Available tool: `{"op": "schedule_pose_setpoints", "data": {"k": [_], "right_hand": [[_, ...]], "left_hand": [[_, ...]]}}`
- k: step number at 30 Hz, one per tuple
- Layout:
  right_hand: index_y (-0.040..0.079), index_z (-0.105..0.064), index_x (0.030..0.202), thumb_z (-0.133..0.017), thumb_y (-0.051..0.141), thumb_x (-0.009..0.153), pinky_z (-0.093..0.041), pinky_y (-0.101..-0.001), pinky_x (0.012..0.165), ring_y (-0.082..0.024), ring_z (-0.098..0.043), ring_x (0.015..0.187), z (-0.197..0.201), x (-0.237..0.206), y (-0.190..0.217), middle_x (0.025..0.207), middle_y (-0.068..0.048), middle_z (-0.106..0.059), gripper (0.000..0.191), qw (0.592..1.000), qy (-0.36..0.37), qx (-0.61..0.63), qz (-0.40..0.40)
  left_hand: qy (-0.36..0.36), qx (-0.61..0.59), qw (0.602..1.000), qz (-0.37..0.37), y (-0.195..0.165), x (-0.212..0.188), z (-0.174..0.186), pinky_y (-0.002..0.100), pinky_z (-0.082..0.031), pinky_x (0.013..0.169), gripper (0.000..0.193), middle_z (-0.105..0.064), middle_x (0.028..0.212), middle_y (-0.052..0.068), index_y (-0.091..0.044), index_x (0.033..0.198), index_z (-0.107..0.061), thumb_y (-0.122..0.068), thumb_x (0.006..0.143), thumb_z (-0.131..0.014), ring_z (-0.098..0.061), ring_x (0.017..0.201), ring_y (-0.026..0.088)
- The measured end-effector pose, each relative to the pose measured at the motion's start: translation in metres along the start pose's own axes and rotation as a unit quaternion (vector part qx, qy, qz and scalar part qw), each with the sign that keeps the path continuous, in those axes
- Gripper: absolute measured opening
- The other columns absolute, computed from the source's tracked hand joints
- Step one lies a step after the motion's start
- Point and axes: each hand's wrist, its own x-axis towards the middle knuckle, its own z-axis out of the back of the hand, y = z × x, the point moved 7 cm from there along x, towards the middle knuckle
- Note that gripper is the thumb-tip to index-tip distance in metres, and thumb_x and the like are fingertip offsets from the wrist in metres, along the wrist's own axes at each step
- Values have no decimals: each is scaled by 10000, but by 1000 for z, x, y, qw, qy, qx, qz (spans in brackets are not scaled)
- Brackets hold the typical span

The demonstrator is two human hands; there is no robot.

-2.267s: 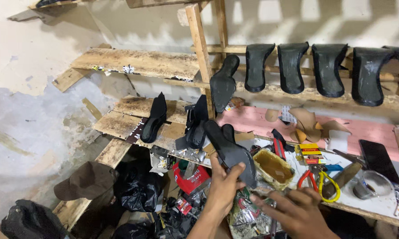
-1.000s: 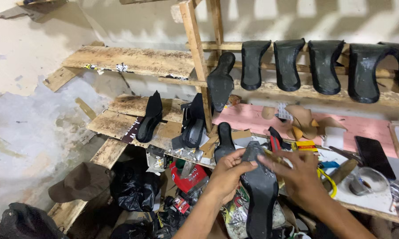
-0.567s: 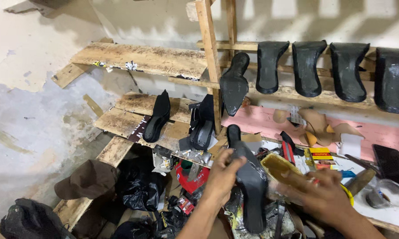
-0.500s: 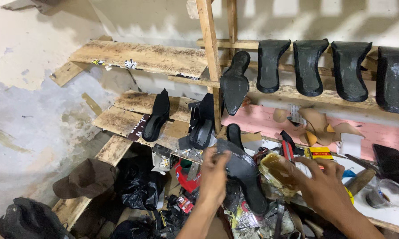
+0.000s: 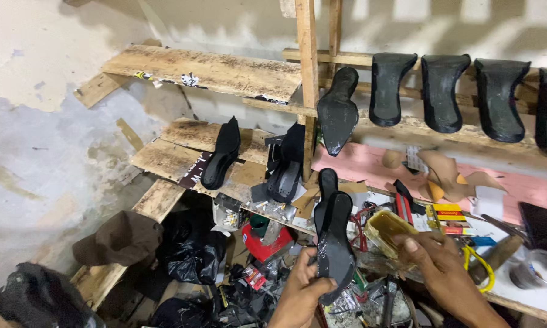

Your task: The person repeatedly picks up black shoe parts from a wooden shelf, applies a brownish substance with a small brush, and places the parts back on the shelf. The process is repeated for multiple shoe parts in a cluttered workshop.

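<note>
My left hand point(image 5: 301, 291) grips a black shoe sole point(image 5: 334, 246) near its lower end, holding it upright with the glossy underside facing me. A second black sole point(image 5: 326, 188) stands just behind it. My right hand point(image 5: 434, 258) rests to the right, fingers on the edge of a yellowish glue tub point(image 5: 387, 226) on the cluttered bench. Whether the right hand grips the tub is unclear.
Rough wooden shelves point(image 5: 207, 67) run along the wall. Several black soles point(image 5: 440, 91) lean on the upper right rail, another point(image 5: 337, 109) against the post. Black shoes point(image 5: 222, 155) sit on the lower shelf. Pliers point(image 5: 404, 200), a black bag point(image 5: 191, 246) and a brown cap point(image 5: 118, 237) lie below.
My left hand turned the sole upright and now holds it alone. My right hand let go of the sole and moved right to the yellowish tub.
</note>
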Motion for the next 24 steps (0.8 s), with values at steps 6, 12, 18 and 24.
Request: {"op": "schedule_pose_setpoints", "data": {"k": [6, 12, 18, 24], "right_hand": [[441, -620, 1387, -659, 127, 761, -246, -535, 1084, -349, -313, 1430, 7, -21, 94, 1605, -91, -316, 701, 966, -36, -83, 241], [617, -439, 1487, -698, 98, 685, -263, -617, 1038, -355, -246, 1447, 16, -9, 110, 1685, 18, -182, 990, 945, -11, -303, 119], [676, -399, 1407, -625, 151, 563, -230, -660, 1099, -316, -246, 1498, 10, -35, 125, 1697, 96, -181, 1020, 870, -36, -386, 306], [589, -474, 1417, -696, 335, 616, -246, -613, 1078, -318, -290, 1432, 27, -50, 114, 1671, 90, -248, 869, 897, -132, -262, 330]], "left_hand": [[106, -33, 994, 6, -13, -5, -41, 300, -541, 1000, 772, -720, 1206, 117, 11, 1519, -448, 184, 775, -559, -695, 1084, 158], [148, -46, 988, 7, -28, -12, -48, 286, -528, 1036, 763, -697, 1265, 89, -12, 1533, -419, 174, 803, -536, -675, 1150, 144], [168, -179, 969, 33, -23, -14, -53, 316, -525, 1027, 624, -624, 1282, 147, 3, 1562, -408, 102, 957, -521, -635, 1172, 183], [99, -208, 973, 28, -25, -13, -46, 332, -569, 967, 566, -685, 1250, 155, 52, 1471, -462, 65, 905, -477, -685, 1098, 198]]}}
